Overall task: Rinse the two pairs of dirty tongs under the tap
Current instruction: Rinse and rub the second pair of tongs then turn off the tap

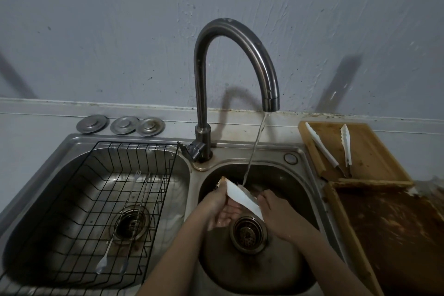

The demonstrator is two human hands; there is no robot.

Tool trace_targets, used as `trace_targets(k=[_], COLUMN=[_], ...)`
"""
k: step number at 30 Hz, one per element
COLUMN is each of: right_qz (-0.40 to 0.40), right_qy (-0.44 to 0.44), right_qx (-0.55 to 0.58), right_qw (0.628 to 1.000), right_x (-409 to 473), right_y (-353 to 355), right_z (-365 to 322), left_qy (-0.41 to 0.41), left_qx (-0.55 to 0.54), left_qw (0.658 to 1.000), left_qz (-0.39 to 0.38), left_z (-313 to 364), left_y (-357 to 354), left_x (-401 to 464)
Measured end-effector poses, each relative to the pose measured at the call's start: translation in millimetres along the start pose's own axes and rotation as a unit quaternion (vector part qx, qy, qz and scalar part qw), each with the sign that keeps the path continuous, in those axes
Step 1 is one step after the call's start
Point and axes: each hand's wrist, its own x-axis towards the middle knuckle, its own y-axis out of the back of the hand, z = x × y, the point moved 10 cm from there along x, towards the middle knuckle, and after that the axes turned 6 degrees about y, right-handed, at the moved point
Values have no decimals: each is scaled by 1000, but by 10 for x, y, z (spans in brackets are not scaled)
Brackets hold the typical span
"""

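Over the right sink basin point(283, 175), both forearms reach in, the left hand point(219, 206) palm-up with its grip curled round the white tongs point(241, 196). The right hand point(278, 209), knuckles up, pinches their lower end beneath the tap point(240, 55) stream. No writing is legible.

Both forearms reach in from the bottom edge, bare, angled toward each other and meeting ahead of the body. Left hand point(219, 209) is turned partly palm-up, fingers loosely cupped, thumb and fingertips pinching the far end of the white tongs point(242, 198). Right hand point(276, 209) is back-up, knuckles toward the viewer, fingers curled round the near end of the same tongs. The hands sit just beside each other, wrists slightly bent. Right fingertips are hidden behind the hand.
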Motion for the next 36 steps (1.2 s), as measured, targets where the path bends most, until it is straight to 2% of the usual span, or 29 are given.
trace_targets(k=[5, 9, 11, 13, 18, 22, 25, 27, 30, 32, 34, 36], right_qz=[-1, -3, -7, 4, 15, 14, 19, 26, 25, 24, 29, 34], right_qy=[21, 67, 81, 87, 92, 109, 117, 115, 109, 108, 113, 133], right_qx=[17, 15, 22, 31, 36, 37, 39, 42, 33, 25, 20, 8], right_qw=[1000, 998, 996, 996, 995, 993, 992, 992, 993, 994, 993, 990], right_x=[-9, -95, -155, -195, -257, -289, -285, -280, -275, -288, -305, -330], right_y=[9, -27, -69, -57, 22, 44, 63, 92, 114, 119, 142, 168], right_z=[43, 35, 69, 77, 53, 70, 81, 100, 120, 108, 85, 17], left_qy=[-60, -89, -99, -111, -100, -120, -130, -146, -150, -139, -131, -112], left_qx=[77, 54, 93, 124, 147, 110, 133, 153, 199, 221, 214, 164], left_qw=[995, 988, 976, 970, 977, 973, 965, 967, 967, 965, 967, 977], left_qz=[19, 117, 168, 180, 120, 166, 184, 145, 46, 21, 32, 72], left_z=[105, 213, 271, 305, 230, 364, 418, 421, 371, 358, 376, 401], left_y=[-125, 107, 249, 217, 22, 201, 214, 131, -57, -103, -80, 13], left_x=[-25, -6, -29, -60, -11, -35, -58, -66, -104, -130, -124, -95])
